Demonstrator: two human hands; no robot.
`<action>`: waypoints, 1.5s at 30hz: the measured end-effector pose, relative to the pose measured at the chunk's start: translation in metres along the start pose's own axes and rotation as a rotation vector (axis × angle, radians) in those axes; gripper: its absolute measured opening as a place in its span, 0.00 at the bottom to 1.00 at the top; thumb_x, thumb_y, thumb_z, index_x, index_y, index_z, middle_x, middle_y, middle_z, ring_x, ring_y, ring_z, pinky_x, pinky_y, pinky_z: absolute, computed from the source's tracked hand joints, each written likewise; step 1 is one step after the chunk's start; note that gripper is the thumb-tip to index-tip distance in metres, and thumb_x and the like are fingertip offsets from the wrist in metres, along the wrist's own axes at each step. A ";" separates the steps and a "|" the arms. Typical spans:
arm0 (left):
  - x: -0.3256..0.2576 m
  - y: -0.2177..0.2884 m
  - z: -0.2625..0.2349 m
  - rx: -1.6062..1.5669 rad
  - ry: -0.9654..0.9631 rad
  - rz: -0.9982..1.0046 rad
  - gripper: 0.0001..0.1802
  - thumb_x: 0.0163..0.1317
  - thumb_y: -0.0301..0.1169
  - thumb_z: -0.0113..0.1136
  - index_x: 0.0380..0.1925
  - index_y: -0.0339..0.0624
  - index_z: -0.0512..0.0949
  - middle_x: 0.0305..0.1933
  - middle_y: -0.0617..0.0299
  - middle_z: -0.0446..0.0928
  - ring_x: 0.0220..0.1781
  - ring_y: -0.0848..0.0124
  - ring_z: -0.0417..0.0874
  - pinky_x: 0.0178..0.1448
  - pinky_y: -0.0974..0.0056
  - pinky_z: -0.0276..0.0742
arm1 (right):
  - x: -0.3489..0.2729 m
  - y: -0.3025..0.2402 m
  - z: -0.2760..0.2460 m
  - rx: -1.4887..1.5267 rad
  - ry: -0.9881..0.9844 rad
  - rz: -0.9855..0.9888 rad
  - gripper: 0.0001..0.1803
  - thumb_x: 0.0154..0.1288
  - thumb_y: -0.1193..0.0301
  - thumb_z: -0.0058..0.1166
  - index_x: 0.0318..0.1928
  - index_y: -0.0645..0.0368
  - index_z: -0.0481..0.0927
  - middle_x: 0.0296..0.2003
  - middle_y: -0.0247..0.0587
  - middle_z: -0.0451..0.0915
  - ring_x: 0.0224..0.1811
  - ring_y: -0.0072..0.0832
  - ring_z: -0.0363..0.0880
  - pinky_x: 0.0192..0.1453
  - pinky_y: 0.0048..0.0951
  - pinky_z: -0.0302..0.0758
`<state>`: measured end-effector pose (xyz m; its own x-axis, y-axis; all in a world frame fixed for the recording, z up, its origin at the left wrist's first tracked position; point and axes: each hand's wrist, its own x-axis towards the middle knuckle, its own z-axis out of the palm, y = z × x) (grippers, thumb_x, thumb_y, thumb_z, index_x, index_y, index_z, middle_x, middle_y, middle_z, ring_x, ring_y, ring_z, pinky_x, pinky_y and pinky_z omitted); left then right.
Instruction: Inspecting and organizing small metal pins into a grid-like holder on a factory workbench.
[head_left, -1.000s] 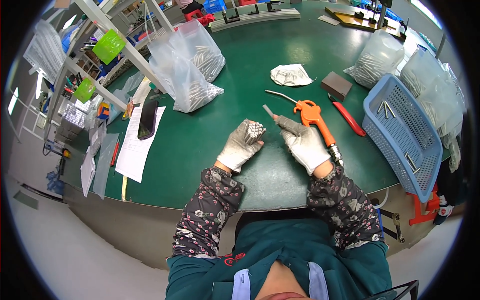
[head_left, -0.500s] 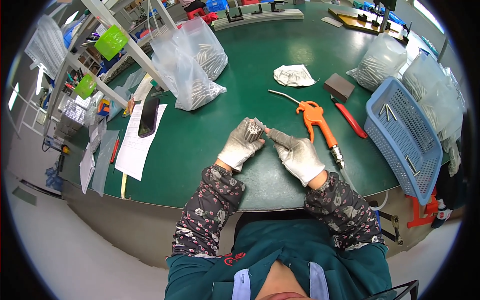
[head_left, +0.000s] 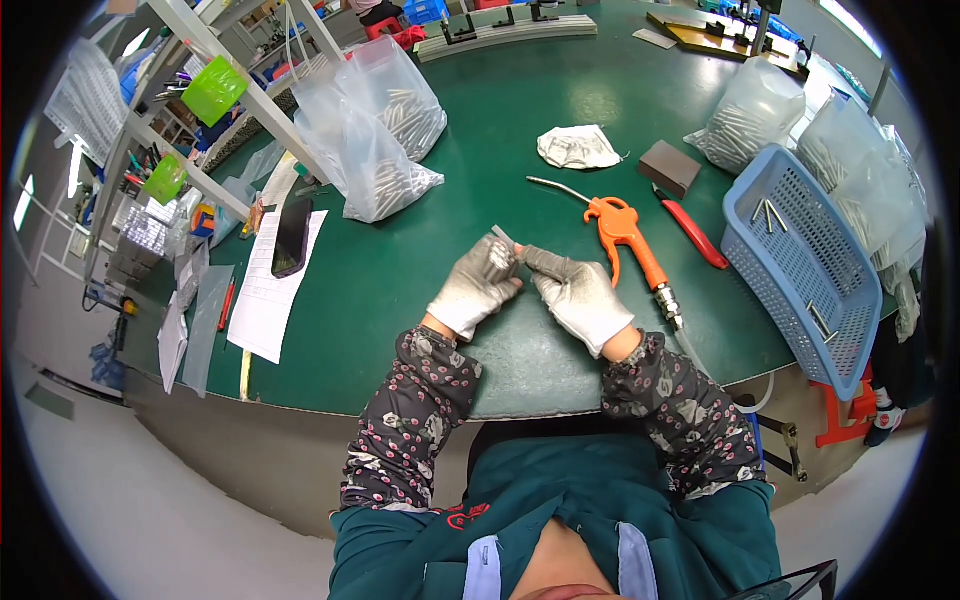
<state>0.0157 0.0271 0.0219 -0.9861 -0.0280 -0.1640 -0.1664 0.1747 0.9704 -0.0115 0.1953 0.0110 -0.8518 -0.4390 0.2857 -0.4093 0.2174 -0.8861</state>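
Note:
My left hand (head_left: 474, 286), in a grey-white glove with bare fingertips, is closed round a bundle of slim metal rods (head_left: 499, 256). Their bright ends show at the top of the fist, and one grey piece juts out beyond them. My right hand (head_left: 584, 298), gloved the same way, meets the bundle from the right. Its fingers are bent together at the rods, and whatever is between them is hidden. Just right of that hand lies an orange air blow gun (head_left: 628, 238) with a thin bent nozzle.
Clear bags of metal rods (head_left: 385, 190) stand at the left; more bags (head_left: 752, 118) stand at the right. Red-handled pliers (head_left: 694, 232), a brown block (head_left: 669, 168), a white cloth (head_left: 579, 148) and a blue basket (head_left: 800, 262) lie rightward. A phone (head_left: 292, 238) rests on paper.
My right hand has come in closer, its fingertips now against the bundle. The jutting grey piece stands out more to the upper left. The whole view has shifted slightly.

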 end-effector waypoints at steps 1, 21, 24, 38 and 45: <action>0.004 -0.013 -0.001 0.131 -0.025 0.252 0.25 0.50 0.18 0.58 0.50 0.41 0.65 0.40 0.67 0.73 0.29 0.80 0.72 0.26 0.77 0.69 | 0.004 -0.002 0.002 0.002 -0.001 -0.004 0.17 0.61 0.73 0.48 0.51 0.56 0.76 0.41 0.42 0.81 0.36 0.32 0.82 0.41 0.28 0.76; -0.007 0.009 0.001 -0.181 -0.082 0.028 0.25 0.49 0.14 0.56 0.49 0.38 0.65 0.48 0.61 0.73 0.52 0.72 0.72 0.55 0.69 0.69 | -0.018 -0.021 -0.011 -0.071 -0.014 0.008 0.18 0.57 0.70 0.48 0.49 0.45 0.77 0.29 0.48 0.79 0.29 0.42 0.79 0.31 0.35 0.76; -0.001 0.000 0.003 -0.140 -0.070 0.120 0.23 0.49 0.14 0.56 0.47 0.38 0.66 0.47 0.61 0.73 0.51 0.72 0.73 0.54 0.69 0.70 | -0.019 -0.024 -0.012 -0.144 0.004 -0.007 0.18 0.57 0.71 0.48 0.49 0.45 0.77 0.28 0.47 0.79 0.28 0.42 0.78 0.31 0.37 0.75; -0.007 0.008 0.002 -0.003 -0.060 0.083 0.24 0.48 0.15 0.60 0.46 0.38 0.67 0.43 0.66 0.71 0.48 0.75 0.72 0.53 0.70 0.69 | -0.006 -0.002 -0.003 -0.057 0.166 -0.090 0.19 0.59 0.71 0.48 0.52 0.46 0.74 0.31 0.48 0.79 0.30 0.41 0.79 0.33 0.35 0.76; 0.002 -0.006 0.002 -0.048 -0.021 0.223 0.26 0.47 0.17 0.61 0.48 0.37 0.65 0.44 0.63 0.73 0.48 0.73 0.74 0.53 0.70 0.71 | -0.006 -0.021 -0.007 -0.149 -0.096 0.056 0.18 0.61 0.75 0.47 0.53 0.57 0.74 0.45 0.46 0.78 0.47 0.29 0.78 0.50 0.23 0.72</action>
<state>0.0149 0.0282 0.0158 -0.9983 0.0265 0.0523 0.0552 0.1274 0.9903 -0.0005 0.1991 0.0303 -0.8424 -0.5022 0.1952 -0.4122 0.3675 -0.8336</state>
